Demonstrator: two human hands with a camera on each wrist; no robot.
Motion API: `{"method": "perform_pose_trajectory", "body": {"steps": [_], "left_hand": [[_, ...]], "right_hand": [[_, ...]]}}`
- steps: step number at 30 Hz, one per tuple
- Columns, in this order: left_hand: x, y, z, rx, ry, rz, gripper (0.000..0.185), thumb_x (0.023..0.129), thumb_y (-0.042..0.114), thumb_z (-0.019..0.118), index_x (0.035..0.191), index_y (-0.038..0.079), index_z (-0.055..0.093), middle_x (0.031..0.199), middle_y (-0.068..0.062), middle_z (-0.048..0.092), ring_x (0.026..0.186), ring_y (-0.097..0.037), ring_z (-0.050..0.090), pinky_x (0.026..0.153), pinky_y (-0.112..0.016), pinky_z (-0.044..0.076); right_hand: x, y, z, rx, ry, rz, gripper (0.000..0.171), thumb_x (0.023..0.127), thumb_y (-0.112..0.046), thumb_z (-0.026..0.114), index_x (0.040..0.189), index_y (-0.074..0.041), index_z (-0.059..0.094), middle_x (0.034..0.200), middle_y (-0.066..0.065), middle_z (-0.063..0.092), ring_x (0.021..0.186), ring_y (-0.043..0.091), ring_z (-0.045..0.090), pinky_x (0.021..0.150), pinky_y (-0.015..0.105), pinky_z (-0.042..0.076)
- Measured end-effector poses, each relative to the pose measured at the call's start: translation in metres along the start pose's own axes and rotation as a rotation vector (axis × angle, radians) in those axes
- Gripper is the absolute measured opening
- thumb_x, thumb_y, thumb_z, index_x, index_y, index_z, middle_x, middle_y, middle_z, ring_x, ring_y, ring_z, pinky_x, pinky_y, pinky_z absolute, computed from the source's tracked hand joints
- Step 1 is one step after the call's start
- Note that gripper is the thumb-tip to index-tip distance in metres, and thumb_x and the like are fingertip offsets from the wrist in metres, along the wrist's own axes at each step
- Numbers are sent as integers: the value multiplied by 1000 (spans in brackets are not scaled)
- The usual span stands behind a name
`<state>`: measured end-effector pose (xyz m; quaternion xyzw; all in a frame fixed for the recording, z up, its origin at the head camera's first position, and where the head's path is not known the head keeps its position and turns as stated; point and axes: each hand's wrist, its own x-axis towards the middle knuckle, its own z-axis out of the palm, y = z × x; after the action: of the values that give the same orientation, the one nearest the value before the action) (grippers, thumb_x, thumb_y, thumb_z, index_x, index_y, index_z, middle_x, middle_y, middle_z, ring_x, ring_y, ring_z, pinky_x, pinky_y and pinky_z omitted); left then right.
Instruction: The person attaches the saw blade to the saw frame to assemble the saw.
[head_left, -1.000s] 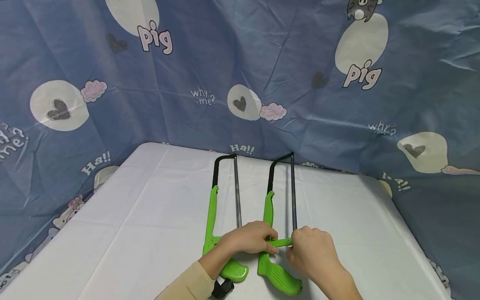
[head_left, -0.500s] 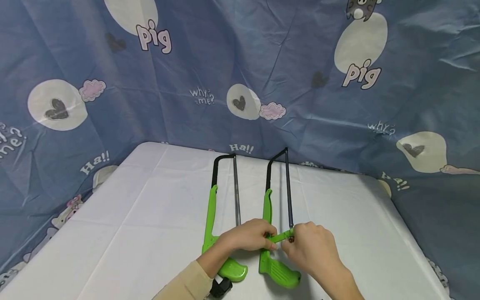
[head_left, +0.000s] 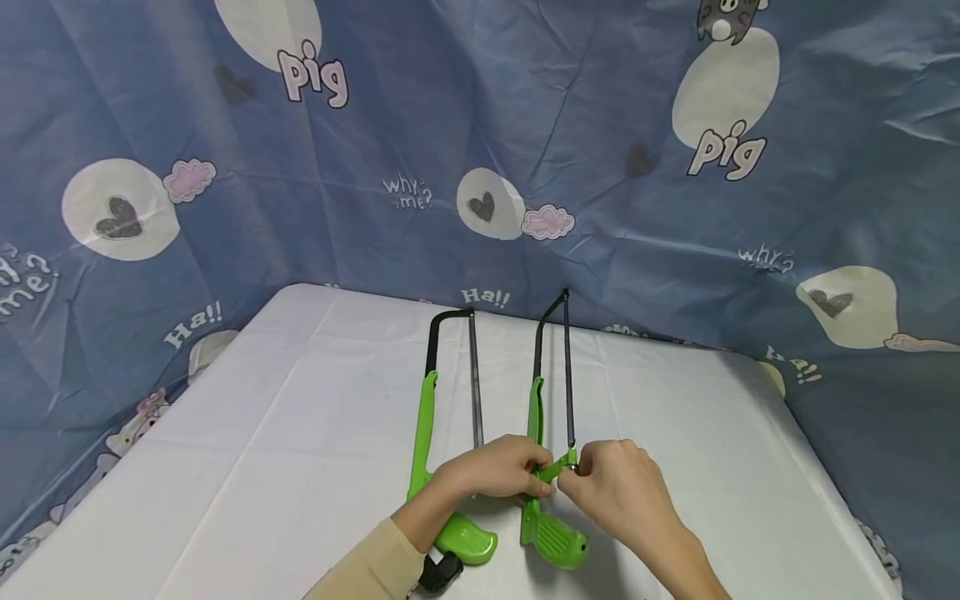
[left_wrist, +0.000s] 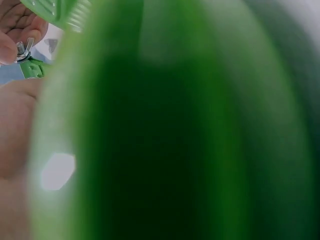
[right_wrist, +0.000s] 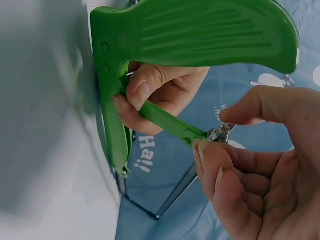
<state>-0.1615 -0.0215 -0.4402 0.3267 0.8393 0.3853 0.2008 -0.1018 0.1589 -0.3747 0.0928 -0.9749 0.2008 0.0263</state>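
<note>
On the desk [head_left: 300, 433], the left hand [head_left: 491, 471] grips a green hacksaw [head_left: 542, 433] — the right hand [head_left: 611, 487] pinches its wing nut [right_wrist: 218, 133].

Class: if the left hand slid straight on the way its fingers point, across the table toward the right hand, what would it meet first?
Probably the right hand. The left hand grips the saw arm, and the right's fingertips pinch the wing nut at its end; depth is uncertain.

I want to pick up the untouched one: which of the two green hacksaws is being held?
The right-hand hacksaw, tilted up on edge: the left hand grips its frame, the right hand pinches its wing nut. The left hacksaw lies flat.
</note>
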Motion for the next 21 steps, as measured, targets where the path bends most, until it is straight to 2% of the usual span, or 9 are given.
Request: {"method": "perform_pose_trajectory", "body": {"steps": [4, 12, 18, 21], "left_hand": [[-2, 1, -1, -30, -14, -8, 28, 91, 18, 71, 69, 15, 54, 60, 7, 50, 53, -5, 47, 54, -19, 38], [-2, 0, -1, -27, -10, -5, 28, 90, 19, 72, 69, 15, 54, 57, 7, 49, 53, -5, 48, 55, -19, 38], [-2, -1, 0, -53, -13, -16, 29, 90, 18, 72, 69, 14, 53, 59, 4, 53, 52, -5, 50, 54, -19, 39], [-3, 0, 0, -59, -16, -23, 29, 90, 17, 72, 68, 14, 53, 60, 3, 55, 52, -5, 51, 54, -19, 39]], "right_hand": [[2, 1, 0, 50, -32, 21, 41, 72, -17, 68, 49, -21, 34, 48, -12, 21, 47, 4, 15, 44, 22, 14], [4, 2, -2, 150, -84, 58, 37, 73, -15, 67, 49, -19, 39, 46, -11, 27, 44, 5, 22, 44, 21, 17], [5, 5, -3, 245, -138, 75, 27, 74, -13, 65, 51, -15, 52, 42, -7, 49, 40, 10, 47, 41, 21, 28], [5, 7, -3, 310, -181, 84, 24, 74, -14, 65, 53, -13, 54, 45, -3, 55, 41, 13, 52, 41, 22, 32]]}}
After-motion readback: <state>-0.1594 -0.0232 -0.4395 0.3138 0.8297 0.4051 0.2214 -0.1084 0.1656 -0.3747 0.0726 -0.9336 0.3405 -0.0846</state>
